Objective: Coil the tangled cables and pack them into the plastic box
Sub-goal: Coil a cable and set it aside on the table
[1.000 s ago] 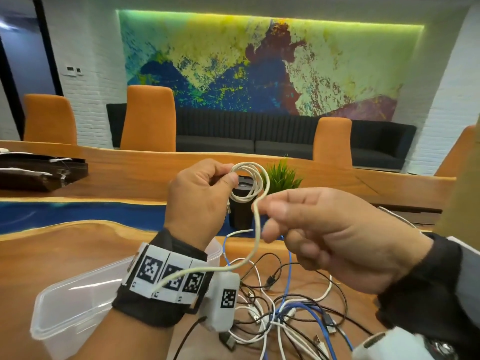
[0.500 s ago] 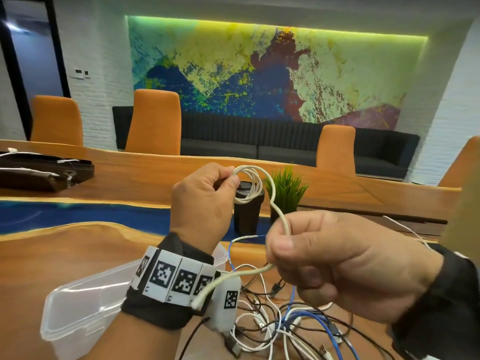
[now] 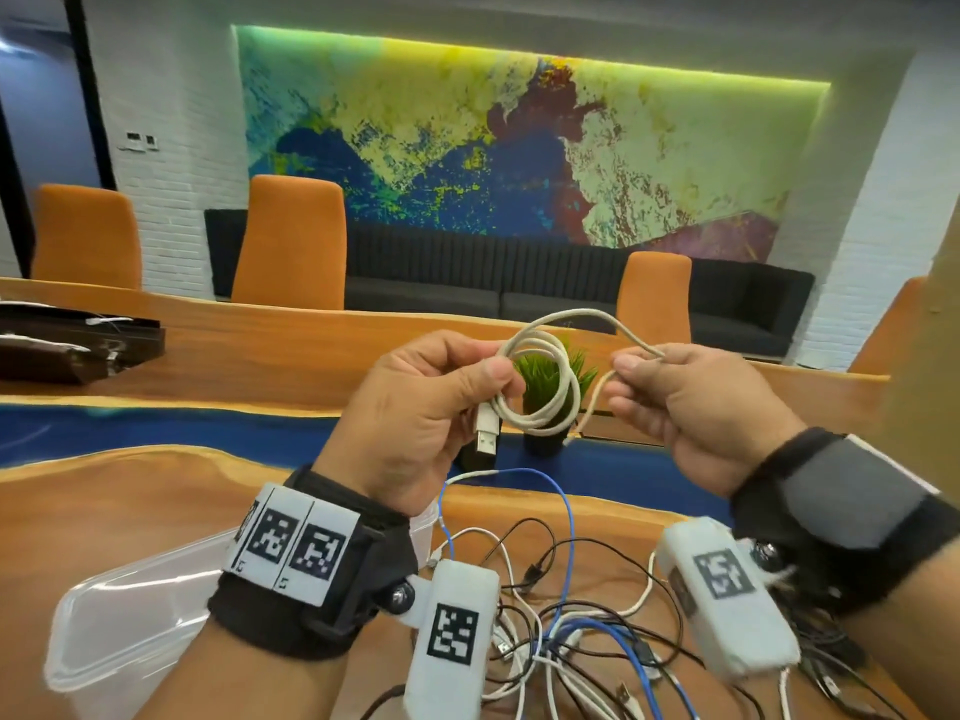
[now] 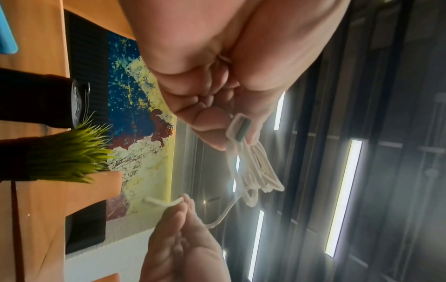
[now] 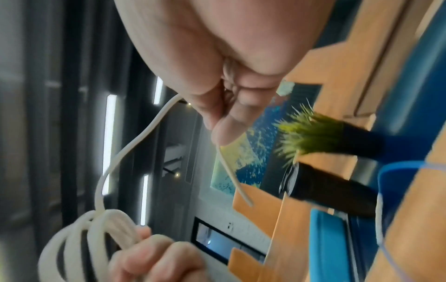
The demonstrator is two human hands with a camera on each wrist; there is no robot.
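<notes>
A cream-white cable (image 3: 574,393) is wound into a small coil in the air over the table. My left hand (image 3: 491,363) pinches the coil at its left side, and the USB plug (image 3: 487,433) hangs under the thumb. My right hand (image 3: 623,379) pinches the same cable near its free end, and the short tail (image 3: 587,414) dangles below. The left wrist view shows the coil (image 4: 260,171) fanning out from the left hand (image 4: 229,133). The right wrist view shows the tail (image 5: 231,171) below the right hand (image 5: 217,131). A clear plastic box (image 3: 130,615) lies at lower left. A tangle of cables (image 3: 571,631) lies under my wrists.
A small green plant (image 3: 550,368) in a dark pot and a black cup (image 3: 472,457) stand just behind the coil. A dark tray (image 3: 78,345) sits at the far left of the wooden table (image 3: 156,511). Orange chairs (image 3: 291,241) line the far side.
The long length that trailed over my left wrist has been drawn up into the coil. My right hand has moved up and right, now holding only a short tail. The USB plug now shows.
</notes>
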